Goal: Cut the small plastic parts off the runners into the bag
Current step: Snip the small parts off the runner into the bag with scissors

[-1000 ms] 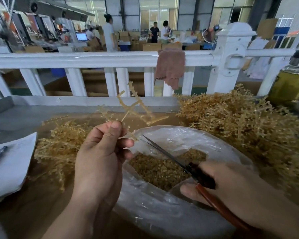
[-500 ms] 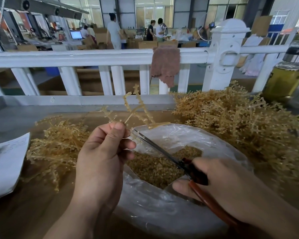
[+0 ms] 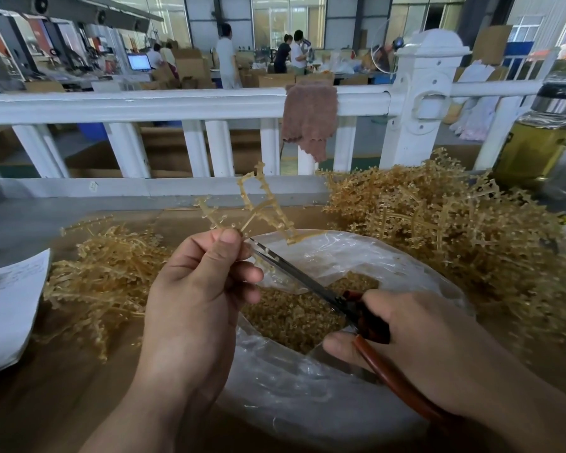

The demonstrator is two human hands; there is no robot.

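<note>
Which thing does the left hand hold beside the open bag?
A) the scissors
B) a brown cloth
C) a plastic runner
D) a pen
C: the left hand pinches a plastic runner at the edge of the bag, while the right hand grips the scissors.

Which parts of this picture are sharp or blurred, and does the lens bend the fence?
Head view, centre: the left hand pinching the amber plastic runner is sharp. Head view, top: the white fence rail bows slightly from wide-angle distortion. Head view, right edge: the glass bottle of yellow liquid is smeared. Head view, bottom: the clear plastic bag shows glare patches.
</note>
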